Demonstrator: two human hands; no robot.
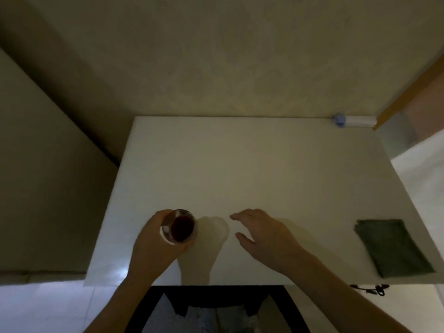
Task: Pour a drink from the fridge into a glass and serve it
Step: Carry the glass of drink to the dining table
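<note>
A clear glass (180, 226) holding a dark red drink is over the near left part of the white table (240, 164). My left hand (153, 246) is wrapped around its left side and grips it. I cannot tell whether the glass rests on the tabletop or hangs just above it. My right hand (262, 231) hovers to the right of the glass, palm down, fingers spread and pointing left, holding nothing. A gap of bare table lies between it and the glass.
A folded dark green cloth (394, 247) lies at the table's near right corner. A small white and blue object (348, 120) sits at the far right edge by the wall. A dark chair (216, 308) stands below the near edge.
</note>
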